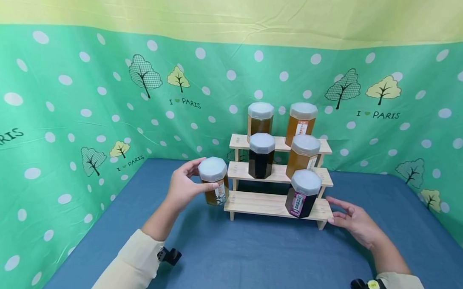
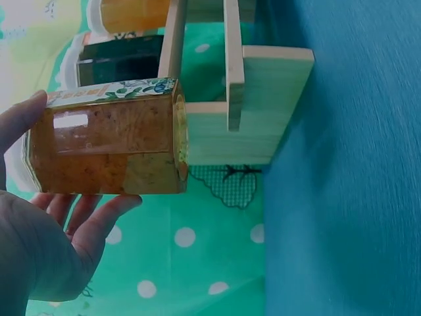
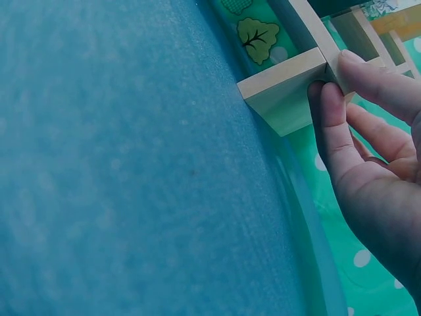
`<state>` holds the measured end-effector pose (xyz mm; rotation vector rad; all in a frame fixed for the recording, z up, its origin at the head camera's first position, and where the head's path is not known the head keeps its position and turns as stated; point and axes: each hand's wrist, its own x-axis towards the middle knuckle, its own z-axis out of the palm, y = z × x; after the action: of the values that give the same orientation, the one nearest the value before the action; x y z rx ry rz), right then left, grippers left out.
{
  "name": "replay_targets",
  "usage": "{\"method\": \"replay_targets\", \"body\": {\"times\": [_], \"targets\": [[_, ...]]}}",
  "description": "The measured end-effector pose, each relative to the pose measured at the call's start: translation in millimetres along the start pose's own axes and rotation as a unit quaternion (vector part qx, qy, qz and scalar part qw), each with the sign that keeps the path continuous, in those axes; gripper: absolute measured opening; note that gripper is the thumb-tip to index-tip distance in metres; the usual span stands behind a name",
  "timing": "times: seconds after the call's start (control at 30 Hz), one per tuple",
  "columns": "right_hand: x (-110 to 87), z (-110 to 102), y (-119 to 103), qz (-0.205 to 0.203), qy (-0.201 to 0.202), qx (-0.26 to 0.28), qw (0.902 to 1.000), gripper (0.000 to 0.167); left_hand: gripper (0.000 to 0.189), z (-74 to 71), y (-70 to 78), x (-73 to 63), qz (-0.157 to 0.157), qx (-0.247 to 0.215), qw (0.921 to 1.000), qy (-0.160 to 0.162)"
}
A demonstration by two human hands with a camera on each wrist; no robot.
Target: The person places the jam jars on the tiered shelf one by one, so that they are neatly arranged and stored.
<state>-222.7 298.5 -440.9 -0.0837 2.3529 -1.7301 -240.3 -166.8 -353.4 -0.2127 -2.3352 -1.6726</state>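
Observation:
My left hand (image 1: 184,183) grips an amber jar (image 1: 216,190) with a whitish lid, thumb across its labelled front. Beside the lowest step's left end the jar is held off the table; in the left wrist view its amber side (image 2: 112,141) fills the grasp. A three-step wooden stand (image 1: 260,203) stands to the right of it. At that stand's right end, my right hand (image 1: 357,223) pinches the lowest board, thumb at the front corner; the right wrist view shows the fingertips at the wooden board (image 3: 316,29). A dark jar (image 1: 302,200) with a purple label stands on the lowest step's right.
The middle step carries a dark jar (image 1: 261,160) and an amber jar (image 1: 302,157). Above them on the top step are a brownish jar (image 1: 259,126) and an orange-labelled amber jar (image 1: 298,130). A blue cloth (image 1: 265,260) covers the table; a green dotted curtain (image 1: 214,76) hangs behind.

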Motion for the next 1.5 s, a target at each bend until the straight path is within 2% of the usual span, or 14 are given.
{"method": "replay_targets", "body": {"times": [0.4, 0.67, 1.03, 1.2, 1.5], "targets": [[-0.6, 0, -1, -0.006, 0.0, 0.003, 1.0, 0.082, 0.078, 13.7, 9.8, -6.6, 0.022, 0.002, 0.9989, -0.042], [-1.1, 0, -1, -0.004, -0.002, 0.002, 1.0, 0.082, 0.079, 26.3, 9.3, -7.5, 0.012, 0.008, 0.9978, -0.064], [-1.3, 0, -2, -0.006, -0.005, 0.0, 1.0, 0.082, 0.077, 48.7, 11.0, -9.8, 0.037, 0.018, 0.9924, -0.116], [-0.3, -1, 0, -0.008, -0.008, 0.002, 0.9999, 0.081, 0.077, 58.5, 11.7, -9.1, 0.038, 0.004, 0.9894, -0.14], [0.0, -1, 2, -0.01, -0.008, 0.006, 0.9999, 0.082, 0.076, 72.8, 8.2, -1.2, 0.041, -0.021, 0.9877, -0.15]]}}
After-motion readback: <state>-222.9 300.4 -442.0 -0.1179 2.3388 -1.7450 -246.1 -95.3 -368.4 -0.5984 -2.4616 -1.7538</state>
